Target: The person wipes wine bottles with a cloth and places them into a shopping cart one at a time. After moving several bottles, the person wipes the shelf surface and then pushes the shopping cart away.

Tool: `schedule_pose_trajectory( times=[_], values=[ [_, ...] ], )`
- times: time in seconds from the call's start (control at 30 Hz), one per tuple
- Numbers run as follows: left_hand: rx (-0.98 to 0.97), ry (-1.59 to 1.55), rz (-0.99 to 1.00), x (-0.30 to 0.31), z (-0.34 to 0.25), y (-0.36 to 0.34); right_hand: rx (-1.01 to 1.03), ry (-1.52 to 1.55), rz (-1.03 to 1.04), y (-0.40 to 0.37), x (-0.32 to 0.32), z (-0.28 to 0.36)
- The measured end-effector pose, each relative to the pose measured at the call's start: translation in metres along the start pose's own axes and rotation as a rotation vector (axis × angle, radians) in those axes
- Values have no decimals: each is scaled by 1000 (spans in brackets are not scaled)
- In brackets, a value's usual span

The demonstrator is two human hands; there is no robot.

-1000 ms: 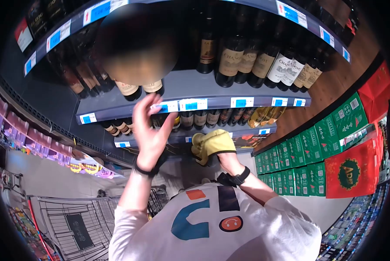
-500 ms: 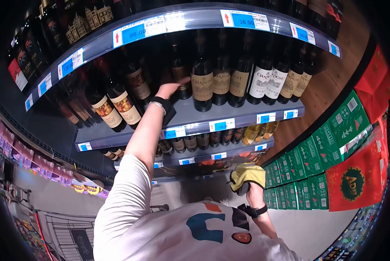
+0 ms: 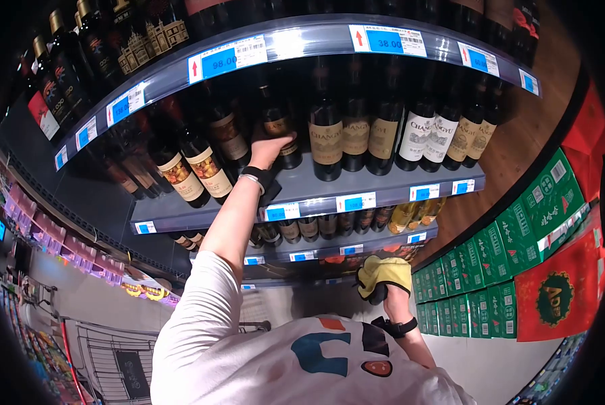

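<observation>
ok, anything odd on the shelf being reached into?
Mildly: the dark bottle at the left hand sits farther back than the CHANGYU bottle to its right, breaking the front line. No spill or damage visible.

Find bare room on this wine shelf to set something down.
A small bare patch of wine shelf lies before the wine bottle at your left hand, bordered rightward by the nearest Changyu bottle. Beyond, Changyu bottles crowd together, with only a narrow strip along their front.

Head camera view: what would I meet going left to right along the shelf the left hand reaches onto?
Two picture-label bottles, the left hand, the dark bottle it touches, three tan-label bottles, two white-label bottles, then another tan-label pair.
</observation>
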State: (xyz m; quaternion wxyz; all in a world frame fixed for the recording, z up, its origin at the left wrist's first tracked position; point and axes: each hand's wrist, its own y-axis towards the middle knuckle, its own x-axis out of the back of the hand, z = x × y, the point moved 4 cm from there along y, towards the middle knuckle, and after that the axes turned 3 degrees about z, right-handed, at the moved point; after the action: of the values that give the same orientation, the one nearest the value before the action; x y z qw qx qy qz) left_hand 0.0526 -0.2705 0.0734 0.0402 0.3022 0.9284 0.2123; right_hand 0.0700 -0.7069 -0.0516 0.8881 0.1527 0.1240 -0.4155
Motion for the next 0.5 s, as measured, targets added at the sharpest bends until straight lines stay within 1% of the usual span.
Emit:
schedule_pose_trajectory(
  times=[0.07, 0.1, 0.13, 0.2, 0.23, 0.27, 0.3, 0.33, 0.37, 0.47, 0.5],
  values=[
    [64, -79, 15, 7, -6, -9, 23, -77, 31, 0, -1, 4],
    [188, -141, 51, 8, -6, -15, -19, 75, -10, 0, -4, 4],
    [165, -179, 44, 10, -18, -20, 26, -46, -55, 0, -1, 0],
    [129, -257, 30, 11, -40, -32, 77, -8, 67, 13, -27, 29],
    [82, -297, 39, 14, -46, -35, 135, -130, 148, 22, -38, 43],
    [88, -390, 94, 15, -49, -38, 49, -351, 152, 33, -38, 30],
    [101, -450, 84, 15, -56, -48, -34, -575, 174, 43, -37, 17],
    [112, -510, 74, 13, -65, -58, 118, -627, 244, 42, -65, 52],
    [143, -555, 95, 11, -72, -70, 570, -932, 373, 45, -94, 83],
    [292, -722, 120, 5, -72, -109, 579, -1141, 353, 37, -144, 98],
    [311, -742, 112, -1, -77, -126, 601, -1013, 322, 35, -149, 63]
  ],
)
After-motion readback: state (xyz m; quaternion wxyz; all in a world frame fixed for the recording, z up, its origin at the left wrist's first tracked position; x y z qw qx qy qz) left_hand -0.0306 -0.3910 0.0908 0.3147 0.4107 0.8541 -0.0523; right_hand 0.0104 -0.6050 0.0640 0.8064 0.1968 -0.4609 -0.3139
